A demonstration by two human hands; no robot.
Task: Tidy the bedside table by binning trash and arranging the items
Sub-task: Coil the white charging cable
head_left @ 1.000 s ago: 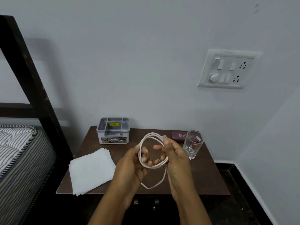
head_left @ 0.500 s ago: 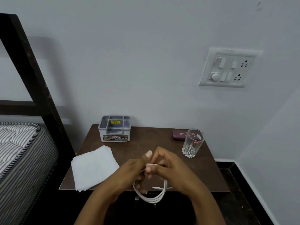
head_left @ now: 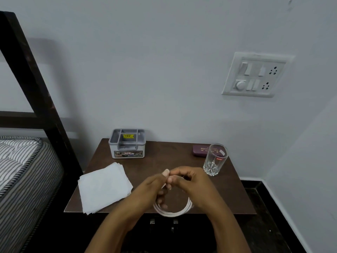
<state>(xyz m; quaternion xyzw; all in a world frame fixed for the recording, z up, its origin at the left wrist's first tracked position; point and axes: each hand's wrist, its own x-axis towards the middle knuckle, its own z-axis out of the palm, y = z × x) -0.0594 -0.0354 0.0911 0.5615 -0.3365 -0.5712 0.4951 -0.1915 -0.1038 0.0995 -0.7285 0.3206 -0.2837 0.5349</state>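
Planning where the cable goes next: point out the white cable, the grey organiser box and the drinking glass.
white cable (head_left: 173,213), head view, on the lowest curve of the coil.
grey organiser box (head_left: 127,148), head view, on its front wall above the label.
drinking glass (head_left: 215,161), head view, on the middle of its clear wall.

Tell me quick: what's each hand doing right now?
Left hand: closed, holding the white cable coil.
Right hand: closed, pinching the same cable.

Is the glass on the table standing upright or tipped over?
Upright: the glass stands on its base, its open rim facing up.
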